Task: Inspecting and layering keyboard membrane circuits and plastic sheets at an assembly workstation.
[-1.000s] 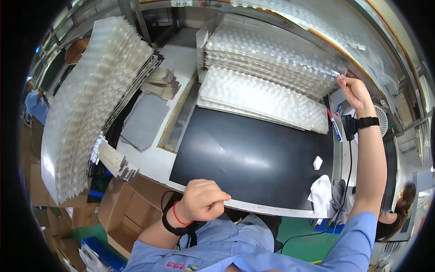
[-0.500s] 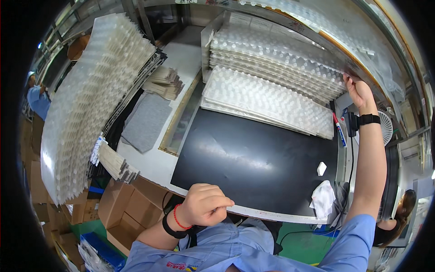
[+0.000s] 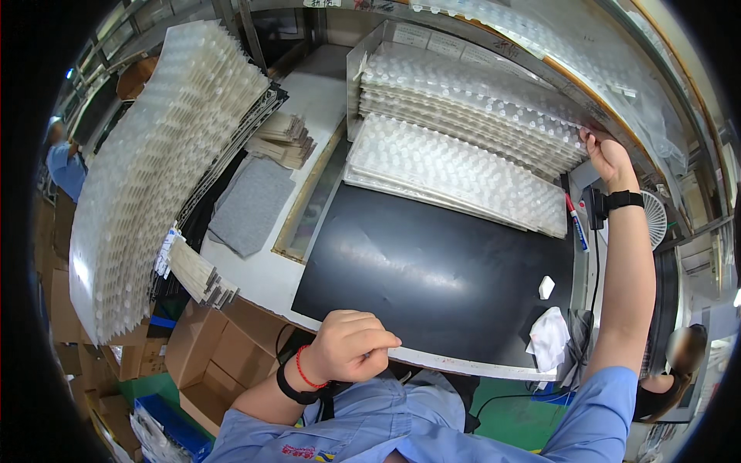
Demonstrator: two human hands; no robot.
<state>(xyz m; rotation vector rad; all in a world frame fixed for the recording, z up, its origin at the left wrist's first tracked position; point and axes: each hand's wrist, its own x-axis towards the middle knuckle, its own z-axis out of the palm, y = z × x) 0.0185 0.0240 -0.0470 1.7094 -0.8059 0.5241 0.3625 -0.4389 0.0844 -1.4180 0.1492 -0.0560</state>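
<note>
My right hand (image 3: 610, 160) reaches to the far right, its fingers pinched at the right end of the top translucent plastic sheet (image 3: 494, 91). That sheet lies on a stack of similar sheets with round dots, leaning at the back of the table. In front of it is a lower pile of whitish dotted sheets (image 3: 455, 170). My left hand (image 3: 355, 345) is curled closed above the table's front edge, with the index finger partly stretched to the right. Nothing shows in it.
A black mat (image 3: 417, 262) covers the table. On its right are a white cloth (image 3: 549, 339), a small white block (image 3: 546, 288) and a marker (image 3: 576, 222). A tall stack of dotted sheets (image 3: 147, 185), grey pads (image 3: 251, 204) and an open carton (image 3: 224, 363) are on the left.
My right hand has shifted very slightly left and stays at the sheet's end. The left hand has hardly moved.
</note>
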